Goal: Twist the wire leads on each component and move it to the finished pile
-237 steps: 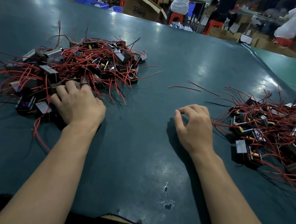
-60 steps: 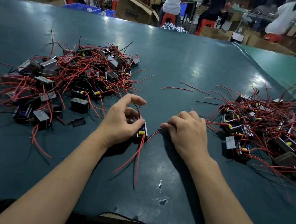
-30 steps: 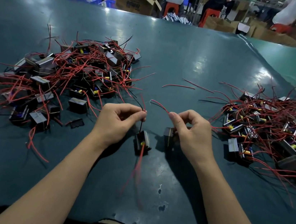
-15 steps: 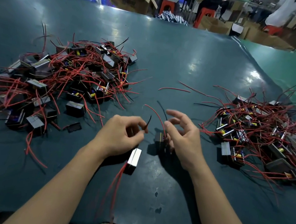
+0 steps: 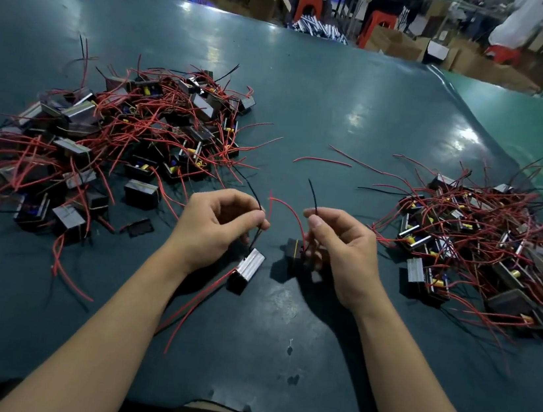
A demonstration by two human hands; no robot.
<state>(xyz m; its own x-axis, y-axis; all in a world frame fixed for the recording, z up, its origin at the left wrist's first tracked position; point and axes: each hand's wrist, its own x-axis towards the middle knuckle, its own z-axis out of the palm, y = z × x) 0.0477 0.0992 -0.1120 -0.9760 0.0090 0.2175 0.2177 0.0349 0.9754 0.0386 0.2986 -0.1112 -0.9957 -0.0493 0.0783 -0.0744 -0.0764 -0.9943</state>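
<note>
Component, left [image 5: 246, 271]: small black block with pale metal top, hanging tilted just above the table, below the left hand; two red leads trailing toward the table's near edge.
Component, right [image 5: 294, 252]: dark block tucked under the right hand's fingers, near or on the table; contact not clear.
Left hand [image 5: 216, 224]: thumb and forefinger pinched on a thin black lead [image 5: 254, 192] just above the left component; other fingers curled.
Right hand [image 5: 340, 246]: thumb and forefinger pinched on a second black lead [image 5: 313, 194] standing up from the right component; a red lead [image 5: 288, 211] arcs between the two hands.
Handling, judged: blocks look compact and rigid, light enough to dangle from one lead; leads thin, springy, insulated, likely to kink if bent sharply at the root.
Grip point, judged: pinch leads close to the body for twisting; carry by the block's flat sides, not by the wires, to spare the joints.
Risk, judged: loose leads snagging on neighbouring wires when set down.
Pile, left [image 5: 105, 146]: large tangle of blocks and red wire, well apart from the hands.
Pile, right [image 5: 479, 243]: similar tangle, nearer the right hand; which pile is the finished one cannot be told.
Stray wire [image 5: 322, 160]: red offcut lying between the piles, beyond the hands.
Table [image 5: 314, 83]: dark green mat, glossy, scuffed near the front edge.
</note>
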